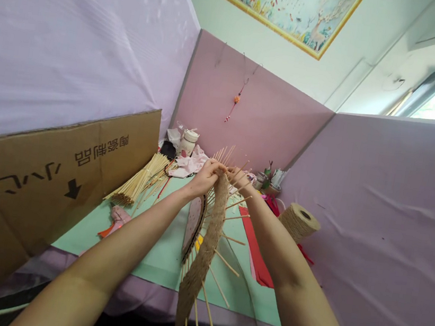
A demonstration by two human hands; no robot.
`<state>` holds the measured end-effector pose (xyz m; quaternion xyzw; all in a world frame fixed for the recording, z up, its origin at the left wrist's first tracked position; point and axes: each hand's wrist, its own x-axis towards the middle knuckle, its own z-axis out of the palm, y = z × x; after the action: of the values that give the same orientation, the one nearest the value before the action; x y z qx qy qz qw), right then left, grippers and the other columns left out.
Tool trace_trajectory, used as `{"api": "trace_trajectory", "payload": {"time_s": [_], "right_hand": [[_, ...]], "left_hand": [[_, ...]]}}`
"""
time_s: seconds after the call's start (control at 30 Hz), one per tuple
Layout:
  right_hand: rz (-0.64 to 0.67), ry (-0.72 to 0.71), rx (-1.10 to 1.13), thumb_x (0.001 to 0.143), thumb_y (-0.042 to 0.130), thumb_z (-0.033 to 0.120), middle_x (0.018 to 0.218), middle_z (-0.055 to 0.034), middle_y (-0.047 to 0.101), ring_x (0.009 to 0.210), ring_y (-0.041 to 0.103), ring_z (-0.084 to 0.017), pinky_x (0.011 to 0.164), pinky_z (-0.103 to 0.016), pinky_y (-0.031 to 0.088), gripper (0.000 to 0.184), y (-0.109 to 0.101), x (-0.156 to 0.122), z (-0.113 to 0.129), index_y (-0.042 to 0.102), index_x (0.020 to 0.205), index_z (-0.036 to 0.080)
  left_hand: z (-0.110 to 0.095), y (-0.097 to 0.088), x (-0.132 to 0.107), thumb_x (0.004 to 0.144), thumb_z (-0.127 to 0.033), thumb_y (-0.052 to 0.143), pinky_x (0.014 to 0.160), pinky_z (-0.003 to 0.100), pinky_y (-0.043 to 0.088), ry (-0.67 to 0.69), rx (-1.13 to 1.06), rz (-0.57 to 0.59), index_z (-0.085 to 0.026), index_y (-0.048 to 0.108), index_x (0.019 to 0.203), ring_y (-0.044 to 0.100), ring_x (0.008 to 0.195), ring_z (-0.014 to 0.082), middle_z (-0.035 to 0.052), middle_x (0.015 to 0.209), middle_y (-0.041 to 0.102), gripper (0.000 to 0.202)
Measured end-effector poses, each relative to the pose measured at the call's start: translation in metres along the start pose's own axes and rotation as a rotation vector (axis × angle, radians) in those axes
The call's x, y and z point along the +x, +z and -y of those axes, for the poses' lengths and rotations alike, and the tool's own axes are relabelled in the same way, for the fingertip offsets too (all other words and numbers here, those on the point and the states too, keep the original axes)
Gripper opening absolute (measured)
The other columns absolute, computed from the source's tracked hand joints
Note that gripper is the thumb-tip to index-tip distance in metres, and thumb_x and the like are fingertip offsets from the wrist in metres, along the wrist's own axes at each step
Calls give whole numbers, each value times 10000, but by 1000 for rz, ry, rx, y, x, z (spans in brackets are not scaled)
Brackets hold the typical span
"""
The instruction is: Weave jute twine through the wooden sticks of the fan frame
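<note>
Head view: pinching the woven band (209,242) above the table (166,247), left of the twine roll (295,224), with the left hand (204,177) and, in an unclear grip close by, the right hand (239,180), probably to steady its far end.

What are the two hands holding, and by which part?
The left hand holds the woven band by its far, upper part; the right hand is at the same part, among the sticks, its hold unclear.

Left on the flat pale-green tabletop (160,251), long tan wooden sticks (137,180) lie beside a flat brown cardboard panel (49,189); right, a cylindrical tan twine spool (293,224); between sticks and spool, a curved brown woven band (210,237).
</note>
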<state>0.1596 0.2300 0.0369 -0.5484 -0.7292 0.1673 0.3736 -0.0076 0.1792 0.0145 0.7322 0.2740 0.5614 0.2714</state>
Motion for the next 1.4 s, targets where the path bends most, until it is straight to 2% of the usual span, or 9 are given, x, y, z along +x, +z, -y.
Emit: {"api": "trace_trajectory", "payload": {"time_s": [0.23, 0.33, 0.5, 0.7, 0.9, 1.07, 1.23, 1.33, 1.4], "right_hand": [[34, -155, 236, 708, 650, 462, 795, -7, 624, 766, 575, -158, 707, -270, 480, 337, 0, -24, 11, 593, 902, 192], [38, -235, 363, 675, 708, 554, 773, -4, 602, 768, 567, -168, 695, -276, 480, 422, 2, -29, 20, 564, 857, 201], [-6, -182, 441, 673, 696, 604, 724, 8, 573, 711, 541, -158, 677, -284, 474, 442, 6, -30, 22, 525, 774, 209], [-238, -241, 373, 725, 662, 512, 904, -50, 594, 869, 557, -178, 792, -310, 463, 334, 9, -36, 11, 539, 739, 201], [-12, -53, 554, 761, 628, 565, 692, 24, 563, 615, 521, -132, 603, -261, 441, 361, 14, -48, 5, 519, 819, 227], [17, -30, 637, 750, 636, 619, 803, 7, 624, 669, 559, -134, 603, -251, 438, 448, 26, -51, 7, 549, 977, 242], [-11, -59, 903, 660, 750, 565, 776, 37, 597, 641, 530, -117, 602, -241, 424, 451, 35, -54, 11, 550, 907, 245], [-28, -37, 960, 613, 800, 498, 747, 43, 584, 630, 518, -114, 598, -240, 414, 425, 36, -56, 12, 558, 842, 235], [-49, -17, 958, 597, 807, 482, 732, 42, 584, 625, 515, -119, 584, -242, 405, 426, 36, -57, 13, 559, 842, 236]], "left_hand": [[-1, -6, 0, 754, -46, 425, 989, 345, 422, -18, -5, -5, -203, 613, 946, 490, 1043, 177, 39, 1023, 504, 311], [-1, -5, -1, 760, -50, 430, 1002, 338, 412, -33, 0, -10, -209, 612, 959, 487, 1047, 171, 36, 1042, 499, 313], [-1, -2, -2, 786, -63, 430, 994, 332, 420, -28, 1, 17, -210, 606, 991, 492, 1056, 171, 41, 1051, 503, 308], [-3, -5, -3, 807, -82, 435, 974, 320, 432, -22, -2, 45, -200, 601, 1016, 502, 1028, 167, 47, 1061, 517, 292], [-8, -5, -5, 814, -88, 439, 1031, 343, 411, -36, 27, 14, -215, 617, 1013, 499, 1086, 172, 47, 1064, 551, 295], [-8, -8, -8, 793, -102, 444, 1056, 384, 410, -6, -17, 67, -221, 617, 1104, 508, 1157, 193, 64, 1202, 569, 375], [-5, -38, -79, 682, -64, 432, 1089, 478, 394, -128, -125, 241, -262, 310, 1464, 404, 1361, 252, 94, 1543, 335, 815], [-14, -55, -148, 647, -62, 471, 1187, 496, 246, -239, 88, 544, -256, 96, 1541, 210, 1479, 267, 93, 1619, 180, 989], [-23, -55, -185, 655, -74, 491, 1208, 487, 198, -275, 268, 615, -242, 15, 1553, 150, 1497, 274, 107, 1636, 102, 1030]]}}
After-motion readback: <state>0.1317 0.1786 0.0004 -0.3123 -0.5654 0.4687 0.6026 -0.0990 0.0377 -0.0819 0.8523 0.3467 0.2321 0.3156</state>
